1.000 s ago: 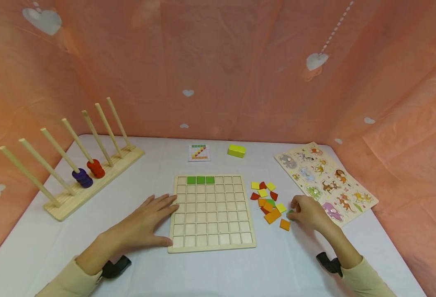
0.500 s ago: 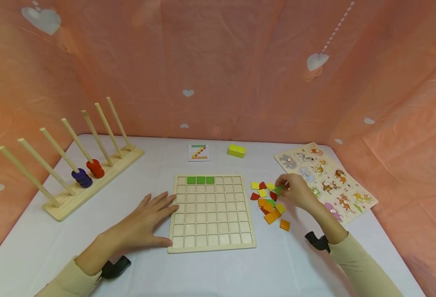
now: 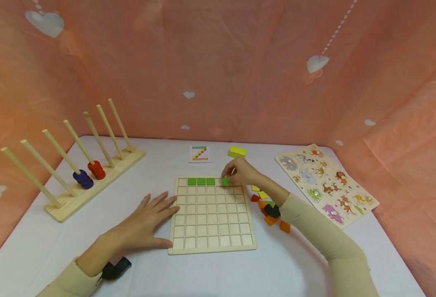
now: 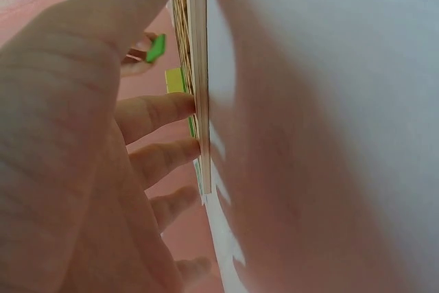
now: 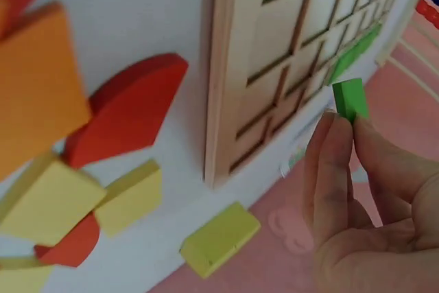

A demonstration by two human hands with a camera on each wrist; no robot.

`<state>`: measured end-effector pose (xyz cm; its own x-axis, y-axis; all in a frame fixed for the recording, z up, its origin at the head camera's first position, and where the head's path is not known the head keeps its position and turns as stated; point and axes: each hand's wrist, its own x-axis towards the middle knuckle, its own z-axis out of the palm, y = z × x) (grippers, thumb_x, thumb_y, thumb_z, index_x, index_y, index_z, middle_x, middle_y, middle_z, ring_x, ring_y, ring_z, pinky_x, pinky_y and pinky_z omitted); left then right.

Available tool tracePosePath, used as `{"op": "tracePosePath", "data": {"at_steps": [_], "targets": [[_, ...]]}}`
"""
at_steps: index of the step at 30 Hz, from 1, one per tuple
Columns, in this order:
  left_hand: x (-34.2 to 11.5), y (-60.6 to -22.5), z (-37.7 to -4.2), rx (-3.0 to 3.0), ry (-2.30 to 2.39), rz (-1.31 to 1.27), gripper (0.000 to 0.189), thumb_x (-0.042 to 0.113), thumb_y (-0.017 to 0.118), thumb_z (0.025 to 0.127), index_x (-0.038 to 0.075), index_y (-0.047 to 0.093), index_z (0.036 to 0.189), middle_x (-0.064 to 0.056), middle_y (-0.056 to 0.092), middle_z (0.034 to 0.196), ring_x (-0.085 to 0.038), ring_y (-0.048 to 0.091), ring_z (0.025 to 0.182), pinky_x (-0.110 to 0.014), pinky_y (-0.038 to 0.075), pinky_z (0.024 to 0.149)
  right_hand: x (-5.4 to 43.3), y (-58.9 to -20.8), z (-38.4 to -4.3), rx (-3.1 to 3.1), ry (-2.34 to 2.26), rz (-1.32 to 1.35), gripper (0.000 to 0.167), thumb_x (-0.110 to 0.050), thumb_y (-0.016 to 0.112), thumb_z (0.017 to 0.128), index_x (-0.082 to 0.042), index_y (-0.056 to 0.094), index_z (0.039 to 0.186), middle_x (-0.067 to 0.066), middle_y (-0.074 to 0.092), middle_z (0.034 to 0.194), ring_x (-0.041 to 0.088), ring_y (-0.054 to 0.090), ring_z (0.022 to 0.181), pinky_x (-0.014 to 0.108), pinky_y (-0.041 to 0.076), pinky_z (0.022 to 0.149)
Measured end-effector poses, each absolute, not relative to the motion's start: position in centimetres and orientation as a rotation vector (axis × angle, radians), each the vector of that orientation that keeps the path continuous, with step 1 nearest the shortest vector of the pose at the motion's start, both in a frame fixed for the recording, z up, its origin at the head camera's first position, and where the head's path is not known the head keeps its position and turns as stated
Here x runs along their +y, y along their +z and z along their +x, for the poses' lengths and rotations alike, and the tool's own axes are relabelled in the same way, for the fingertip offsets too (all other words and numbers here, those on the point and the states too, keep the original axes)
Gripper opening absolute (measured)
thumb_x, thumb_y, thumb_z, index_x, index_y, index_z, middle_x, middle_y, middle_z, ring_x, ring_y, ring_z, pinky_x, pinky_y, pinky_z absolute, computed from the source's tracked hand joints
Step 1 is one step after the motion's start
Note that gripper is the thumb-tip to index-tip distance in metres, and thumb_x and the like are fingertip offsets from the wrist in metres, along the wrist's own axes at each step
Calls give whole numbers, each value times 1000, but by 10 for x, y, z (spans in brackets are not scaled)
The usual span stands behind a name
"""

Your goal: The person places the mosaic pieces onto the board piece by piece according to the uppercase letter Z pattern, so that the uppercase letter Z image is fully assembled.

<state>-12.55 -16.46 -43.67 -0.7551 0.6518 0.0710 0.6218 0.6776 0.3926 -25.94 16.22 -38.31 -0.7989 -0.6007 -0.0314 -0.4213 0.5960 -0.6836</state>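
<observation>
In the head view, my right hand [image 3: 241,170] partly covers the green tile [image 3: 225,181] I pinch, and the black device [image 3: 272,210] at my wrist hides part of the loose pieces [image 3: 271,221]. In my right-wrist view, the top edge cuts off the board [image 5: 230,87].

Head view above board [image 3: 212,219], wrist views close
</observation>
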Motion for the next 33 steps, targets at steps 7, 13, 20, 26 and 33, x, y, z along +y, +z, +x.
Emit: {"op": "tracePosePath", "data": {"at_steps": [7,13,20,26,33], "targets": [[-166,-440,-125,2819,626,1072,94,70,71,76,8,52,145,-14,36,158,-40,19,149,-71,9,112,146,-393,-272,2601,-852,-797,14,13,69,82,3,73,89,6,65,78,15,59,75,26,51,70],[-166,-440,-125,2816,639,1076,94,71,69,77,8,52,145,-13,36,158,-40,19,149,-72,9,111,142,-397,-274,2613,-870,-876,16,16,68,79,3,74,85,5,67,78,13,59,73,24,51,69],[-166,-439,-125,2819,642,1081,94,70,70,77,9,52,145,-13,36,158,-40,18,149,-72,9,111,139,-398,-270,2693,-782,-906,14,11,73,76,0,75,84,7,70,80,15,61,75,26,51,70],[-165,-439,-126,2825,638,1088,93,69,71,76,8,52,145,-14,36,158,-40,19,148,-72,10,111,136,-398,-266,2749,-599,-846,13,-4,81,80,-7,76,92,1,67,84,14,58,79,28,47,69],[-165,-439,-126,2813,625,1063,94,71,70,77,9,51,145,-13,35,159,-39,17,149,-72,8,111,135,-399,-266,2769,-585,-876,13,-6,83,79,-5,77,91,2,69,80,14,61,75,26,49,66]]}}
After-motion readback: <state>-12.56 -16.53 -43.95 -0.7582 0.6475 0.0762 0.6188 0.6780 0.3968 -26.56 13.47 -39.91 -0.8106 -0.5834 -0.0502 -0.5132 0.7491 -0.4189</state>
